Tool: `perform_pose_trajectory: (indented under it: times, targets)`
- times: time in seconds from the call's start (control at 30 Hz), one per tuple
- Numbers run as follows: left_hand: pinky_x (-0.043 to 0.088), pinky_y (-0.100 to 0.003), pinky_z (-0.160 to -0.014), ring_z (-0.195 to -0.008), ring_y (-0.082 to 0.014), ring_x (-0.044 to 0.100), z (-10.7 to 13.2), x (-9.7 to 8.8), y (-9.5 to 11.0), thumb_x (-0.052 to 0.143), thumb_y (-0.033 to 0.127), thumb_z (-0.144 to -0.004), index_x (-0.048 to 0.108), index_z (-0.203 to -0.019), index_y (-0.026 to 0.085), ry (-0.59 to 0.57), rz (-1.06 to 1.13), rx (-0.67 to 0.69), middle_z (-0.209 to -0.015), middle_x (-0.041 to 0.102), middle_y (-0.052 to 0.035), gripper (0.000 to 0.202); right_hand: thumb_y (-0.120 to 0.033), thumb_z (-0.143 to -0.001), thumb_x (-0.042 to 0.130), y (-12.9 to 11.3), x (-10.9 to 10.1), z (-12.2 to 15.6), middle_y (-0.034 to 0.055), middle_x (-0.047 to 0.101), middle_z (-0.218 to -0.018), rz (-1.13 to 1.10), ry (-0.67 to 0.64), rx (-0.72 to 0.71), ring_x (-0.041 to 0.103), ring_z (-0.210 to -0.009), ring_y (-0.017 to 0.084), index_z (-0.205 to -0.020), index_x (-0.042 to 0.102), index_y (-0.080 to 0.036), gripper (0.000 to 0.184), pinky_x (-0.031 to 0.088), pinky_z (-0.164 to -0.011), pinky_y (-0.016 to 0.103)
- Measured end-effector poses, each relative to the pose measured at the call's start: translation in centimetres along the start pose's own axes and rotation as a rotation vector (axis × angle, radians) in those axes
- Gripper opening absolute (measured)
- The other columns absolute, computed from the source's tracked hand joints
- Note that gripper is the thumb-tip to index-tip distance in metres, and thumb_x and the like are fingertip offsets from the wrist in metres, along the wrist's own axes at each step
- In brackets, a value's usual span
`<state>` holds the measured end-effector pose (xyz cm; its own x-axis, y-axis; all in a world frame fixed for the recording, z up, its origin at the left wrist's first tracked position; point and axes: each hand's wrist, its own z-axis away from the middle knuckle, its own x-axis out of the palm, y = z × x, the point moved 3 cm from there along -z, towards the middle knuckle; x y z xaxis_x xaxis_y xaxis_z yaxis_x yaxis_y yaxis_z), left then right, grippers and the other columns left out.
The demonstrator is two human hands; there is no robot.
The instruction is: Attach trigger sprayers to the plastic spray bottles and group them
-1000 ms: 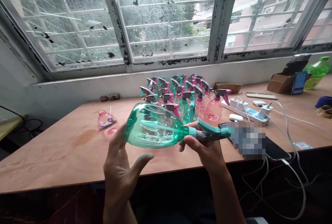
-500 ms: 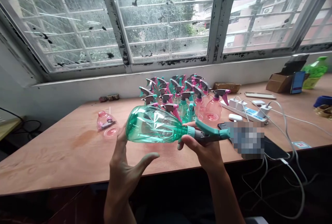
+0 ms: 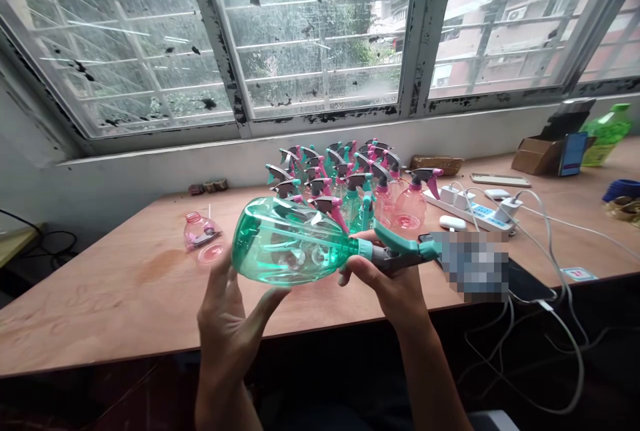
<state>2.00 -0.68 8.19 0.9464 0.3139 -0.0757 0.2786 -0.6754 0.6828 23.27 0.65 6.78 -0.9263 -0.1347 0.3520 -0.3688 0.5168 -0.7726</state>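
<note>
A clear green spray bottle (image 3: 290,244) lies sideways in the air over the table's front edge, its base to the left and its grey and teal trigger head (image 3: 400,254) to the right. My right hand (image 3: 395,291) is closed round the neck and trigger head. My left hand (image 3: 230,324) cups the bottle's base from below, fingers spread, thumb touching the underside. Behind the bottle stands a cluster of several pink and green spray bottles (image 3: 350,181).
A wooden table (image 3: 110,284) runs under a barred window (image 3: 310,31). A pink bottle body (image 3: 203,238) lies at the left. A power strip with chargers (image 3: 475,211), white cables, a phone (image 3: 500,180), a cardboard box (image 3: 540,154) and a green bottle (image 3: 607,134) are at the right.
The green bottle has turned about its long axis between my hands. My left thumb has closed up against its underside. The view has dipped slightly.
</note>
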Motion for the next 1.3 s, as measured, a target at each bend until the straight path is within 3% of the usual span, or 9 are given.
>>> perform_pose_trajectory:
  times: [0.1,0.2,0.47,0.6,0.73,0.9,1.1,1.2,1.3]
  targets:
    - [0.044,-0.05,-0.112,-0.126,-0.0349,0.06,0.1,0.0,-0.2,0.082,0.048,-0.078,0.056,-0.13,0.022,-0.052,-0.04,-0.078,-0.122,0.069,-0.0105,0.063,-0.029,-0.082,0.083,-0.2,-0.1,0.0,-0.0029,0.073,-0.069,0.07,-0.033,0.039,0.073,-0.065,0.02,-0.098,0.065,-0.022,0.026,0.061,-0.061,0.033]
    - [0.04,-0.052,-0.114,-0.132,-0.0339,0.055,0.0,0.4,-0.3,0.077,0.044,-0.085,0.056,-0.124,0.024,-0.03,-0.053,-0.17,-0.124,0.067,-0.0099,0.049,-0.028,-0.081,0.084,-0.3,-0.2,0.0,-0.003,0.072,-0.07,0.069,-0.03,0.043,0.072,-0.065,0.019,-0.098,0.065,-0.022,0.026,0.062,-0.062,0.033]
    - [0.032,-0.052,-0.121,-0.144,-0.0343,0.042,-0.4,0.7,-0.2,0.082,0.026,-0.081,0.051,-0.142,0.03,-0.034,-0.085,0.067,-0.15,0.051,-0.0101,0.069,-0.037,-0.088,0.077,-0.1,-0.1,-0.3,-0.0043,0.071,-0.063,-0.046,-0.035,-0.003,0.07,-0.057,0.019,-0.103,0.063,-0.023,0.025,0.06,-0.059,0.036]
    - [0.029,-0.051,-0.121,-0.144,-0.0376,0.039,-0.3,0.8,-0.1,0.084,0.047,-0.076,0.047,-0.145,0.026,-0.146,-0.09,-0.003,-0.151,0.047,-0.0128,0.08,-0.037,-0.085,0.08,0.0,-0.1,-0.2,-0.0034,0.071,-0.066,0.044,-0.009,0.023,0.07,-0.059,0.02,-0.102,0.064,-0.022,0.027,0.061,-0.06,0.036]
    - [0.036,-0.046,-0.118,-0.139,-0.035,0.046,-0.7,1.0,0.4,0.062,0.062,-0.09,0.06,-0.129,0.021,0.031,-0.074,-0.085,-0.14,0.056,-0.0128,0.057,-0.032,-0.08,0.085,-0.2,-0.1,0.1,-0.0013,0.072,-0.074,0.211,-0.011,-0.005,0.071,-0.068,0.019,-0.098,0.065,-0.022,0.029,0.06,-0.066,0.034]
    - [0.049,-0.041,-0.108,-0.13,-0.0317,0.057,-0.8,1.0,0.0,0.07,0.048,-0.09,0.066,-0.123,0.023,0.057,0.101,-0.156,-0.131,0.065,-0.0097,0.041,-0.031,-0.081,0.084,-0.2,0.3,0.2,-0.002,0.071,-0.072,0.177,-0.007,0.004,0.071,-0.067,0.02,-0.099,0.066,-0.022,0.027,0.061,-0.066,0.035]
    - [0.041,-0.047,-0.117,-0.133,-0.0318,0.056,-0.3,0.1,-0.6,0.088,0.027,-0.074,0.063,-0.13,0.028,0.028,0.053,-0.04,-0.133,0.067,-0.0069,0.061,-0.032,-0.087,0.078,-0.3,0.1,0.0,-0.0039,0.069,-0.066,0.045,0.051,-0.029,0.07,-0.057,0.019,-0.105,0.065,-0.022,0.024,0.06,-0.059,0.037]
    - [0.039,-0.045,-0.118,-0.136,-0.0337,0.052,-0.2,0.7,-0.5,0.092,0.038,-0.068,0.061,-0.134,0.027,-0.028,-0.011,-0.015,-0.135,0.065,-0.0074,0.073,-0.032,-0.086,0.079,-0.4,-0.2,0.3,-0.0036,0.07,-0.066,0.084,0.029,-0.012,0.071,-0.06,0.02,-0.103,0.064,-0.023,0.024,0.062,-0.062,0.038]
    - [0.047,-0.044,-0.11,-0.127,-0.0339,0.059,-0.2,1.3,0.0,0.074,0.062,-0.08,0.065,-0.129,0.022,0.034,0.041,-0.053,-0.128,0.069,-0.0098,0.064,-0.03,-0.082,0.083,-0.5,-0.5,0.5,-0.0021,0.072,-0.071,0.143,-0.004,-0.006,0.073,-0.064,0.021,-0.1,0.064,-0.023,0.027,0.063,-0.063,0.037]
